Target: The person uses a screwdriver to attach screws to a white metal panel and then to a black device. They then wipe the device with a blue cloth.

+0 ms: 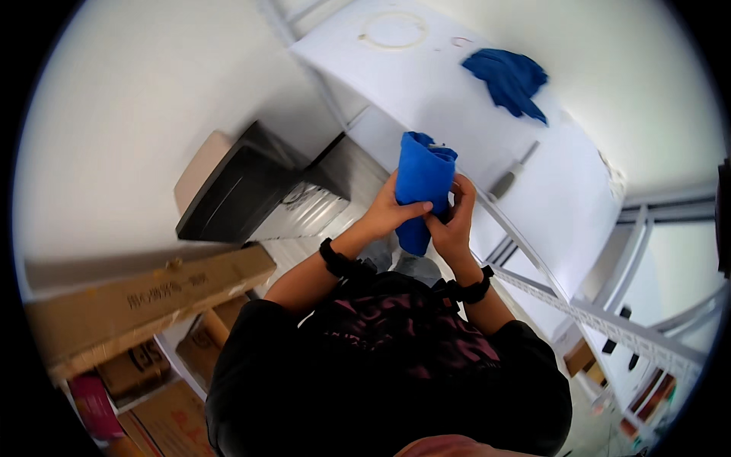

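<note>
Both hands hold a rolled blue cloth upright in front of my chest, its open folds at the top. My left hand grips it from the left, thumb laid across the front. From the right, my right hand closes on its lower part, with the fingers bent at the cloth's edge. A darker blue cloth lies crumpled on the white tabletop beyond my hands. To the right of the roll rests a thin rod-shaped tool with a grey handle, like a screwdriver.
A pale ring lies at the table's far end. On the left stand a black panel-like object and a long cardboard box, with more boxes below. A white metal frame runs along the right.
</note>
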Tool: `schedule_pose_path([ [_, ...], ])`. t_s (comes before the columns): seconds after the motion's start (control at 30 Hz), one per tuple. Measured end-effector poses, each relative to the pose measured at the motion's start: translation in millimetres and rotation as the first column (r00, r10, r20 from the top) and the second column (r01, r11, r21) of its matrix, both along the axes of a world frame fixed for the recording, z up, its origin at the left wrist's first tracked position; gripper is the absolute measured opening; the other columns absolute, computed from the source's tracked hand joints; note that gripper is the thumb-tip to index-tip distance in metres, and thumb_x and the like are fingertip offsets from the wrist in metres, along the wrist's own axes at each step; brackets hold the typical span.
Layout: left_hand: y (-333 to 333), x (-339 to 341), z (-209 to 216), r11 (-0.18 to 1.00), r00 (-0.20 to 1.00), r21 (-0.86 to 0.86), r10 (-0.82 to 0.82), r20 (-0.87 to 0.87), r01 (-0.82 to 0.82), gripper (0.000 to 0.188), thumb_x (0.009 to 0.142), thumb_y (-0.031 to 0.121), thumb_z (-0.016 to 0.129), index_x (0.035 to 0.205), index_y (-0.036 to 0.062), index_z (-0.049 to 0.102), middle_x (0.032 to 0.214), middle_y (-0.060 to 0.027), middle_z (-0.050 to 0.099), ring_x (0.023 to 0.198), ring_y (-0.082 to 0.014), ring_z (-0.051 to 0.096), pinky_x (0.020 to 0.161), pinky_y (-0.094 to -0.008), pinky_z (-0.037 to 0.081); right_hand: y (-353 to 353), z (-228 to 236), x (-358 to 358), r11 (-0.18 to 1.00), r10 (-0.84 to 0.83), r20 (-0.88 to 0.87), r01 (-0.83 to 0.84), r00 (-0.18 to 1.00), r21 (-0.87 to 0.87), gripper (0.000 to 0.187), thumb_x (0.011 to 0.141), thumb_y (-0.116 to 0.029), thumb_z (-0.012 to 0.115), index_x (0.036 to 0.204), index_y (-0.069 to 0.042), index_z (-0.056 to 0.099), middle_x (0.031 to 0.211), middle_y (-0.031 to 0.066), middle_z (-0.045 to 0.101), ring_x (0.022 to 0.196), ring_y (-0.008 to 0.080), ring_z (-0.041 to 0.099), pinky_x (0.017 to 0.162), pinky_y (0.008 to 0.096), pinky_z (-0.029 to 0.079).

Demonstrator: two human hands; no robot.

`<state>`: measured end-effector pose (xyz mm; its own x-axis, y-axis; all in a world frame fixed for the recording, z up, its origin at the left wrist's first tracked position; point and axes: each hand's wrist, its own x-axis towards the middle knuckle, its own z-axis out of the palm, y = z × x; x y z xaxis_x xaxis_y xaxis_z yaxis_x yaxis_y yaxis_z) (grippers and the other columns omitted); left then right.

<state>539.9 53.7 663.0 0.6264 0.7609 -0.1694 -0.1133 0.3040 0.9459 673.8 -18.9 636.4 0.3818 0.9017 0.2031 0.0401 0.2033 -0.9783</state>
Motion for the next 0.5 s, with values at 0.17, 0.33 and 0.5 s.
schedule_pose_path([
  [0.17,-28.9,-97.4,-1.6,0.9,0.905,-0.115,0.425,0.023,-0.42,0.054,0.081,0.009,0.072,0.125,0.0018,0.044,0.115,-0.0115,0.059,0.102,-0.0199,0.06,0.086,-0.0332,0.051,4.0,7.1,-76.4,0.965,0.228,0.431,-0.263,0.873,0.023,0.075,0.081,-0.021,0.07,0.142,-0.007,0.028,0.141,0.021,0.023,0.131,0.0355,0.031,0.102,0.0453,0.037],
  [0.33,-42.2,-184.4,-11.4,0.916,0.914,-0.09,0.398,0.079,-0.391,0.056,0.089,0.03,0.064,0.131,0.0026,0.041,0.122,-0.0121,0.055,0.11,-0.0231,0.056,0.092,-0.0373,0.048,16.3,10.9,-163.7,0.882,0.447,0.278,-0.471,0.85,0.02,0.085,0.075,-0.03,0.075,0.142,-0.005,0.03,0.139,0.0237,0.033,0.131,0.039,0.032,0.104,0.0477,0.033],
  [0.5,-33.2,-289.9,-15.6,0.95,0.938,0.19,0.285,-0.198,-0.249,0.046,0.091,0.038,0.06,0.118,0.0004,0.056,0.107,-0.0093,0.061,0.093,-0.0179,0.06,0.077,-0.0316,0.05,28.3,25.7,-257.0,0.872,0.485,0.177,-0.49,0.857,-0.017,0.084,0.071,-0.013,0.075,0.142,-0.004,0.032,0.137,0.0219,0.042,0.126,0.036,0.043,0.103,0.0438,0.036],
])
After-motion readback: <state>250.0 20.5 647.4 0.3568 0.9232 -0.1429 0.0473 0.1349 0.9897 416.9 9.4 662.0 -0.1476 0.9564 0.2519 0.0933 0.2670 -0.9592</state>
